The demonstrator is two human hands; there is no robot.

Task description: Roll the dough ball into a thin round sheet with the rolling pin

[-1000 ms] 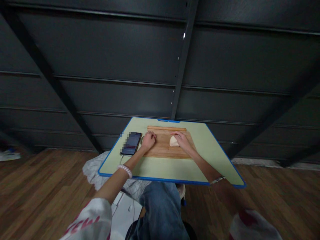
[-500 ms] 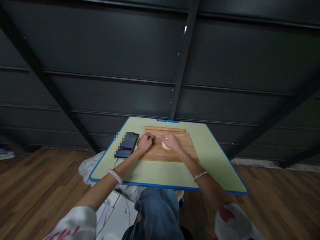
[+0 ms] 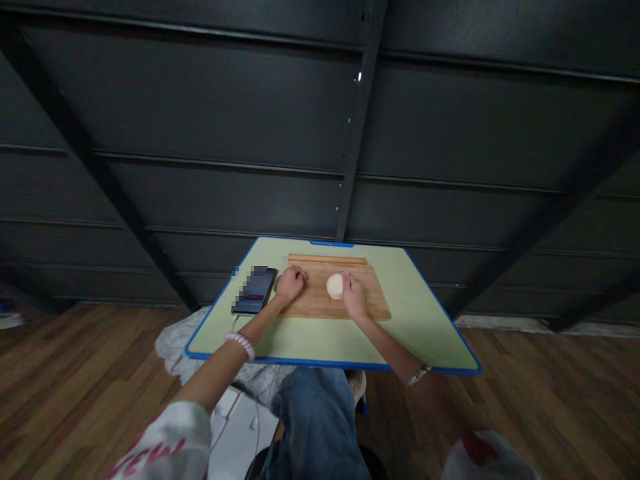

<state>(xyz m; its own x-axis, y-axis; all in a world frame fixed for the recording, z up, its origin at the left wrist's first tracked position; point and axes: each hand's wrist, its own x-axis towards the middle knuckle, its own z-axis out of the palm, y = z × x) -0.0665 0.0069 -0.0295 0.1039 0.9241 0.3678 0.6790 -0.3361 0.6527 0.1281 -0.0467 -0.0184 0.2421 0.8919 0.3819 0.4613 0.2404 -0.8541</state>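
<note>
A pale round piece of dough (image 3: 335,287) shows at the middle of the wooden board (image 3: 315,308). At the dough's right edge is my right hand (image 3: 354,297), its fingers closed on that side; whether the dough is lifted or resting I cannot tell. My left hand (image 3: 291,284) rests at the board's left side with its fingers curled in, and what they hold, if anything, is hidden. Along the board's far edge lies a wooden rolling pin (image 3: 327,259).
A phone (image 3: 256,291) with a cable lies left of my left hand on the pale green folding table (image 3: 425,327), which has a blue rim. Behind it rises a dark panelled wall (image 3: 240,200). Below on the left are white crumpled plastic and a white box (image 3: 245,427).
My right hand has drawn back to the right, from over the dough to its right edge, uncovering most of the dough. My left hand stays about where it was. The view has shifted slightly.
</note>
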